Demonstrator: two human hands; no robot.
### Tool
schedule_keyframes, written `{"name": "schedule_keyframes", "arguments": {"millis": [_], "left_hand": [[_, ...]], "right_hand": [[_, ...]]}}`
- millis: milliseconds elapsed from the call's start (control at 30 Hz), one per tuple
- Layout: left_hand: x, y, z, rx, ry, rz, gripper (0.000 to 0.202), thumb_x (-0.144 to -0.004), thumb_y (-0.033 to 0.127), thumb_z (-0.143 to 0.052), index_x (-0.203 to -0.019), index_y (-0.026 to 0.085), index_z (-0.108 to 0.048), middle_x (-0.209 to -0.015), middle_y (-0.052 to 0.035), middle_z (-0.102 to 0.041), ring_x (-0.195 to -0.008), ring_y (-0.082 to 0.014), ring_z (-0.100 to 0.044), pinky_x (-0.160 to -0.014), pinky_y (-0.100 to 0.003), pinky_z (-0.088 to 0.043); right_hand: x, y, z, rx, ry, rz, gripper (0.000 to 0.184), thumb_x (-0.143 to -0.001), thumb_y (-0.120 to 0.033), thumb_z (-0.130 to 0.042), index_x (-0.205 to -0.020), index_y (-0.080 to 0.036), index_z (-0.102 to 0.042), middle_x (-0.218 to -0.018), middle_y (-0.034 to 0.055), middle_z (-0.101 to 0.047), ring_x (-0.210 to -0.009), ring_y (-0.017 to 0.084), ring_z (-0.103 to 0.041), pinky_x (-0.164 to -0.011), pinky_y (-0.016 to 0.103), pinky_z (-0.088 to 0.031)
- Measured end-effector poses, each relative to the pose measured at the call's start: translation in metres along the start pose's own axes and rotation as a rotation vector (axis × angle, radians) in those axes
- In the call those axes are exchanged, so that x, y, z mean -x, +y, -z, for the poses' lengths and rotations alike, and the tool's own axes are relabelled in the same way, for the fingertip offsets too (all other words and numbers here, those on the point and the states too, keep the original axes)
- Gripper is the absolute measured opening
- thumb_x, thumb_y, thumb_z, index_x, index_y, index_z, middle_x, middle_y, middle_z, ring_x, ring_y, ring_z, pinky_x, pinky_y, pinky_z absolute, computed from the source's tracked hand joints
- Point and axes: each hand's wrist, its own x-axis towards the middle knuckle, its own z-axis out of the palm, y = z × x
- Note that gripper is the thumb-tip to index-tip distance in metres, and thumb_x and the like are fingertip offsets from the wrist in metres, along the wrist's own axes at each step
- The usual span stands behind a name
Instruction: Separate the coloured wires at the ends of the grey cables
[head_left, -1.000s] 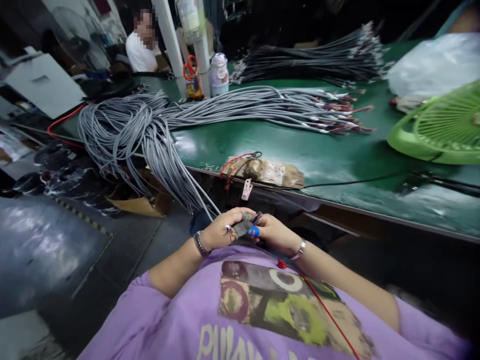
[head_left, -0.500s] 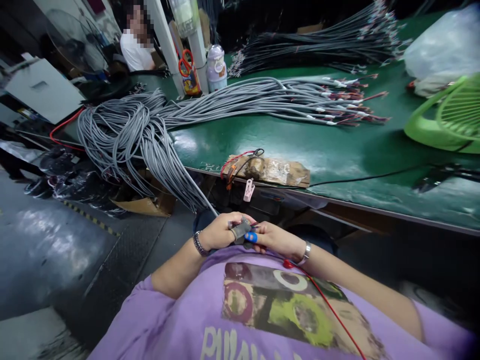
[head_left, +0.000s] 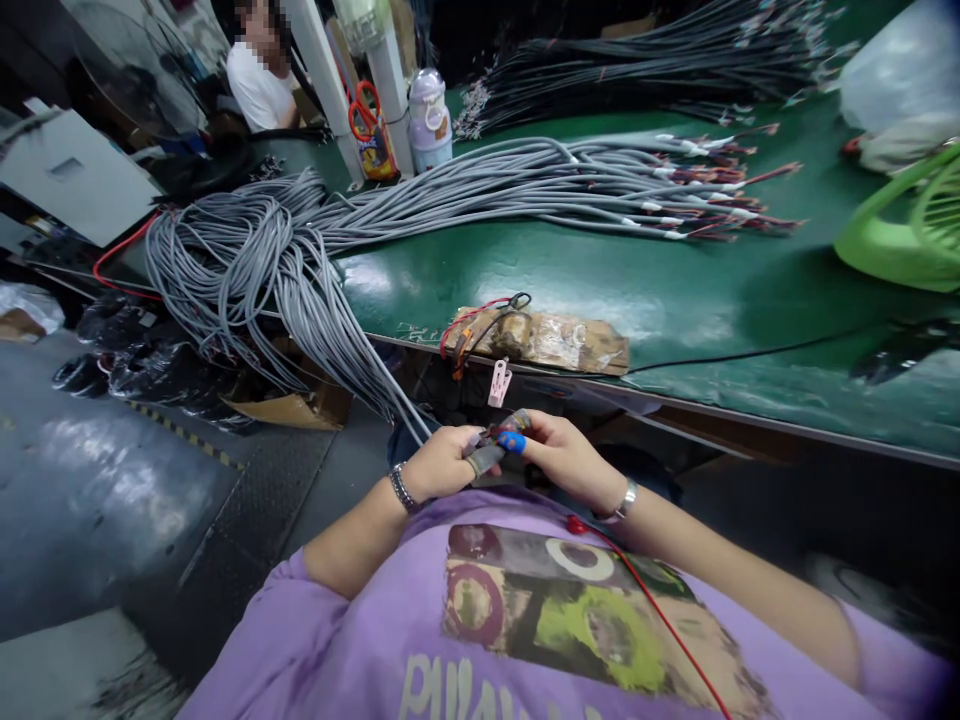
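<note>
My left hand (head_left: 444, 463), with grey finger covers, is closed around the end of a grey cable (head_left: 414, 420), which comes down from the bundle over the table edge. Thin dark and reddish wires (head_left: 493, 433) show between my two hands, close in front of the purple shirt. My right hand (head_left: 574, 462) has a blue cover on the thumb and a grey one on a finger. Its fingertips pinch at those wires, touching the left fingers. The exact wire ends are too small and partly covered to make out.
Grey cables (head_left: 480, 200) with stripped ends lie across the green table (head_left: 405, 290). Behind them are black cables (head_left: 600, 85), a bottle (head_left: 430, 125) and orange-handled scissors (head_left: 365, 110). A taped cardboard piece (head_left: 562, 340) and pink clip (head_left: 499, 383) sit at the edge. A person (head_left: 259, 80) is at back left.
My right hand has risen slightly and turned, its fingers now higher on the wires. My left hand stays nearly in place, still closed. The view has shifted a little.
</note>
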Motion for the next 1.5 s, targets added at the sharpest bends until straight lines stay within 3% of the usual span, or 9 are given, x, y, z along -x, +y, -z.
{"name": "schedule_keyframes", "arguments": {"millis": [133, 233, 333, 533, 700, 933, 1167, 1400, 1500], "left_hand": [[-0.003, -0.008, 0.009, 0.101, -0.163, -0.012, 0.038, -0.084, 0.046, -0.062, -0.081, 0.009, -0.070, -0.079, -0.0068, -0.070, -0.070, -0.0123, -0.059, -0.067, -0.022, -0.046], [-0.004, -0.013, 0.008, 0.074, -0.193, 0.026, 0.038, -0.079, 0.047, -0.068, -0.079, 0.009, -0.070, -0.073, -0.0054, -0.070, -0.064, -0.0111, -0.058, -0.063, -0.020, -0.044], [-0.004, -0.011, 0.003, 0.048, -0.130, 0.034, 0.042, -0.078, 0.051, -0.068, -0.069, 0.010, -0.069, -0.065, -0.0044, -0.067, -0.059, -0.0106, -0.057, -0.060, -0.020, -0.044], [0.000, -0.002, -0.004, 0.255, 0.136, 0.061, 0.054, -0.078, 0.062, -0.062, -0.061, 0.011, -0.064, -0.058, -0.0053, -0.062, -0.053, -0.0110, -0.055, -0.055, -0.022, -0.045], [0.004, 0.000, -0.009, 0.236, 0.233, -0.043, 0.051, -0.084, 0.058, -0.058, -0.065, 0.011, -0.068, -0.066, -0.0064, -0.066, -0.064, -0.0119, -0.057, -0.067, -0.023, -0.046], [0.003, -0.001, -0.012, 0.164, 0.082, 0.024, 0.052, -0.080, 0.059, -0.062, -0.064, 0.011, -0.066, -0.062, -0.0054, -0.063, -0.061, -0.0121, -0.057, -0.062, -0.023, -0.046], [0.004, -0.004, -0.013, 0.395, 0.289, 0.033, 0.052, -0.078, 0.061, -0.063, -0.067, 0.011, -0.061, -0.061, -0.0052, -0.064, -0.052, -0.0103, -0.058, -0.054, -0.021, -0.047], [0.004, -0.003, -0.010, 0.381, 0.124, 0.089, 0.054, -0.073, 0.064, -0.067, -0.065, 0.010, -0.063, -0.059, -0.0054, -0.064, -0.050, -0.0104, -0.058, -0.052, -0.020, -0.047], [0.003, 0.000, -0.009, 0.323, 0.076, 0.106, 0.053, -0.073, 0.062, -0.067, -0.063, 0.010, -0.065, -0.057, -0.0053, -0.064, -0.050, -0.0103, -0.058, -0.052, -0.020, -0.047]], "right_hand": [[-0.004, -0.007, 0.003, -0.004, -0.111, -0.034, 0.039, -0.071, -0.054, -0.072, -0.074, -0.016, -0.061, -0.062, -0.0003, -0.059, -0.054, 0.010, -0.046, -0.052, 0.024, -0.038], [-0.009, -0.010, 0.001, 0.008, -0.146, -0.046, 0.041, -0.068, -0.054, -0.074, -0.070, -0.016, -0.060, -0.060, -0.0011, -0.058, -0.052, 0.010, -0.046, -0.050, 0.023, -0.038], [-0.014, -0.010, -0.004, 0.004, -0.101, -0.046, 0.042, -0.066, -0.055, -0.076, -0.067, -0.016, -0.058, -0.059, -0.0017, -0.055, -0.053, 0.009, -0.043, -0.049, 0.022, -0.035], [-0.017, -0.003, -0.008, -0.206, 0.040, -0.072, 0.047, -0.065, -0.058, -0.076, -0.068, -0.017, -0.053, -0.055, -0.0051, -0.047, -0.048, 0.007, -0.035, -0.047, 0.023, -0.028], [-0.014, 0.002, -0.008, -0.239, 0.061, -0.094, 0.048, -0.065, -0.060, -0.076, -0.068, -0.018, -0.052, -0.052, -0.0057, -0.045, -0.047, 0.007, -0.036, -0.048, 0.024, -0.029], [-0.013, -0.009, -0.012, -0.137, 0.027, -0.115, 0.046, -0.064, -0.058, -0.076, -0.067, -0.018, -0.054, -0.053, -0.0047, -0.048, -0.047, 0.008, -0.037, -0.047, 0.024, -0.029], [-0.013, -0.001, -0.010, -0.176, 0.095, -0.064, 0.048, -0.066, -0.060, -0.075, -0.065, -0.018, -0.050, -0.051, -0.0068, -0.041, -0.047, 0.007, -0.033, -0.047, 0.023, -0.028], [-0.007, -0.005, -0.007, -0.164, -0.086, -0.014, 0.044, -0.071, -0.058, -0.073, -0.086, -0.018, -0.064, -0.074, 0.0022, -0.063, -0.066, 0.015, -0.055, -0.063, 0.028, -0.043], [-0.008, -0.007, -0.009, -0.176, -0.100, -0.053, 0.041, -0.069, -0.053, -0.076, -0.089, -0.019, -0.065, -0.073, 0.0028, -0.066, -0.069, 0.018, -0.059, -0.066, 0.030, -0.046]]}}
